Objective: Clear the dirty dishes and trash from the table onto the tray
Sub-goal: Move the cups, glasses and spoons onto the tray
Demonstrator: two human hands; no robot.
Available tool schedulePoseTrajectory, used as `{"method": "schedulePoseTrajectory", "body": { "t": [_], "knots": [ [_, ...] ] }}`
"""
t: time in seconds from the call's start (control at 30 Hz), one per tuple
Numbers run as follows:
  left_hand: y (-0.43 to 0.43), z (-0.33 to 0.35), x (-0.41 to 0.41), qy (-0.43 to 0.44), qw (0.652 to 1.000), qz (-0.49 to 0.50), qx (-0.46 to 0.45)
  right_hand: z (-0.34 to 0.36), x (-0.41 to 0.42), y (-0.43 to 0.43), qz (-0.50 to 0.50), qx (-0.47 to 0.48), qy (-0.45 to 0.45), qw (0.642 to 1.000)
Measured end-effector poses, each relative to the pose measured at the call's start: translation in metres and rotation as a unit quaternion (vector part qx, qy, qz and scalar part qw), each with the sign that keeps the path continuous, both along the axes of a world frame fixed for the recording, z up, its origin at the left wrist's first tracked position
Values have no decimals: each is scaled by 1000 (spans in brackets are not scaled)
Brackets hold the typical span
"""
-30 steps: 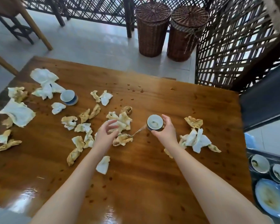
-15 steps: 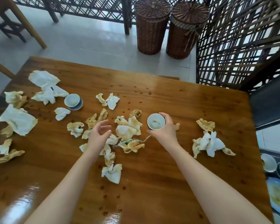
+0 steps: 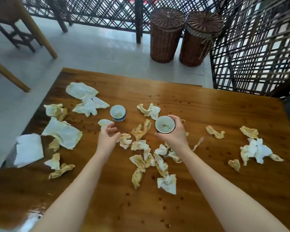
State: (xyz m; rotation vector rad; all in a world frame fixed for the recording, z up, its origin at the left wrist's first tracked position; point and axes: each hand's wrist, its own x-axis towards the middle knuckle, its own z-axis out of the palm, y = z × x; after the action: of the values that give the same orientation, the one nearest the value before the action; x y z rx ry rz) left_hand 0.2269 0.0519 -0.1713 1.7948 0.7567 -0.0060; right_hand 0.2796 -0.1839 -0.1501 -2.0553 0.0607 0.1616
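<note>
I see my right hand [image 3: 175,133] at the centre of the frame, gripping a small white cup [image 3: 164,124]. The thumb is on the cup's near side and the fingers wrap round its far right side, with the mouth facing up. A little residue lies inside it. My left hand [image 3: 107,138] is just left of centre, holding nothing, with its fingers loosely curled. A second cup [image 3: 117,113] stands on the wooden table [image 3: 208,190] just above those fingertips, apart from them. A small napkin [image 3: 105,122] lies beside the fingers. Stained, crumpled tissues [image 3: 151,158] are strewn below both hands and towards the frame's left and right edges.
</note>
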Motion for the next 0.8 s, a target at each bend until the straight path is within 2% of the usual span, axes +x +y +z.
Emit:
{"method": "schedulePoseTrajectory", "body": {
  "t": [0.17,0.37,0.6,0.8],
  "knots": [
    [35,-12,25,4,1000,7,-2,2,4,36,-1,3,5,1000],
    [41,-36,66,2,999,-50,17,-7,15,51,-28,15,24,999],
    [38,-51,92,-3,995,-67,75,-20,14,33,-65,19,47,997],
    [22,-31,83,-43,991,-95,82,-17,1,12,-86,5,53,995]
  ]
}}
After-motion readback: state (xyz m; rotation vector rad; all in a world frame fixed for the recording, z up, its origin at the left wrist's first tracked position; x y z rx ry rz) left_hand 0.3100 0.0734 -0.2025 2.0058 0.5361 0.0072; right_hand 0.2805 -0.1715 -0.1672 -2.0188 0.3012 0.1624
